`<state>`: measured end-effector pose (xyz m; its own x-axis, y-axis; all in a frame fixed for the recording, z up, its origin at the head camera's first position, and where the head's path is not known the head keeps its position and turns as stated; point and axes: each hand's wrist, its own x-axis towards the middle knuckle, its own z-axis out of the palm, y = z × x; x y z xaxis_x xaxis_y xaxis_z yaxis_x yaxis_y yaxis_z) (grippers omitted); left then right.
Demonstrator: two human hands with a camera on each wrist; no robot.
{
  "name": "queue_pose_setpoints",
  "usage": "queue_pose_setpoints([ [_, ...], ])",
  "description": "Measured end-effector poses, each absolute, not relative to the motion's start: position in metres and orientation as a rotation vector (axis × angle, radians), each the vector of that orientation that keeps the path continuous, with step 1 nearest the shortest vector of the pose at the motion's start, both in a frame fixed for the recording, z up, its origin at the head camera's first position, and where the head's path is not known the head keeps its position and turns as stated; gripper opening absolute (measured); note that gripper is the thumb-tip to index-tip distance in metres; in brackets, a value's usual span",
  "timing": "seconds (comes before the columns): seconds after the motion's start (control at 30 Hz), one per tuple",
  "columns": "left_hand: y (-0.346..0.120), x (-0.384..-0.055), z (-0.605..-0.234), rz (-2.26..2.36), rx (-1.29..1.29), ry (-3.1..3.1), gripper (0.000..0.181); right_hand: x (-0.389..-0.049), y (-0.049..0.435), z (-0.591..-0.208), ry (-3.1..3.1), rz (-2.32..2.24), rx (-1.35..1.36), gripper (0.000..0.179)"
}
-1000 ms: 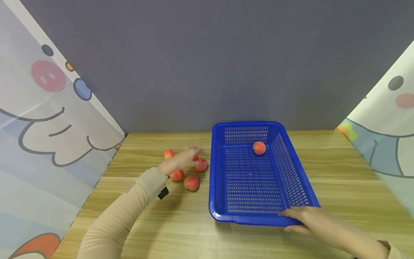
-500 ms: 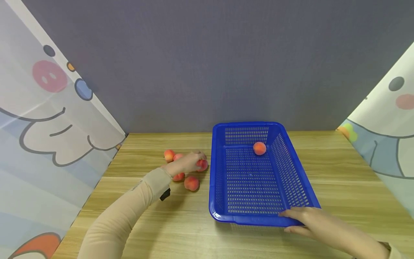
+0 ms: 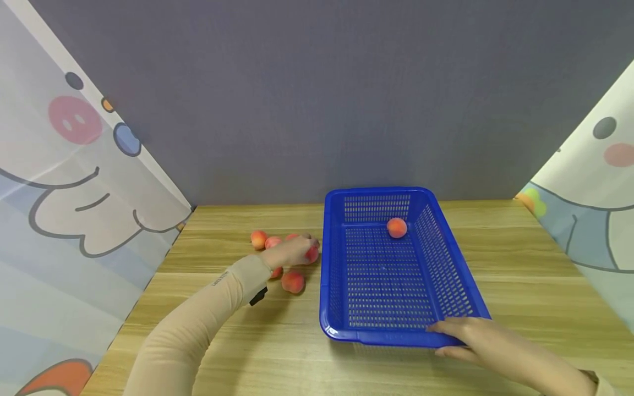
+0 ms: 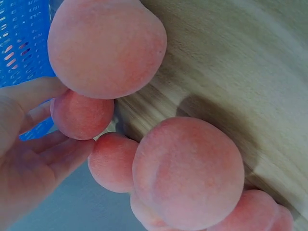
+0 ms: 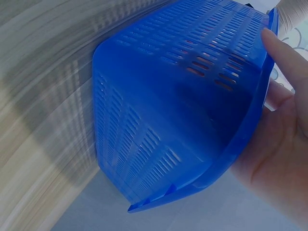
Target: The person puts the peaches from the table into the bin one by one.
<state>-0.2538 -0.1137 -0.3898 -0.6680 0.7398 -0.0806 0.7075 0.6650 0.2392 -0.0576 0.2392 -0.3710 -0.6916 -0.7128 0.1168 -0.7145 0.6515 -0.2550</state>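
My left hand [image 3: 293, 251] is among the peaches on the table, left of the basket. Its thumb and fingers pinch one red peach [image 4: 81, 116], seen from close by in the left wrist view. Around that hand lie several other peaches, among them a nearer one [image 3: 293, 281] and one at the far left [image 3: 258, 240]. My right hand [image 3: 470, 341] grips the near right corner of the blue plastic basket [image 3: 391, 335], thumb on the outside and fingers over the rim [image 5: 250, 130]. A single peach [image 3: 397, 227] sits inside the basket toward its far end.
The wooden table [image 3: 535, 286] meets a grey upright panel [image 3: 317, 99] at the back. Cartoon-printed sheets [image 3: 89, 214] stand along both sides. The basket's slotted left wall is close beside the peaches.
My left hand has moved slightly right and nearer, and its fingers have closed round the peach closest to the basket. The right hand and basket have stayed in place.
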Motion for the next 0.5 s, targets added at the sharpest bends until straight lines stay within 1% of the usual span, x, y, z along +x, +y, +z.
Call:
queue_pose_setpoints([
  [0.27,-0.1098,-0.2555,-0.3886,0.157,1.296,2.701,0.007,-0.0571,0.2387,-0.3708,-2.831,0.446,1.23,0.027],
  [0.5,-0.1106,-0.2552,-0.3882,0.208,1.298,2.684,0.011,-0.0565,0.2384,-0.3701,-2.836,0.435,1.224,0.026],
])
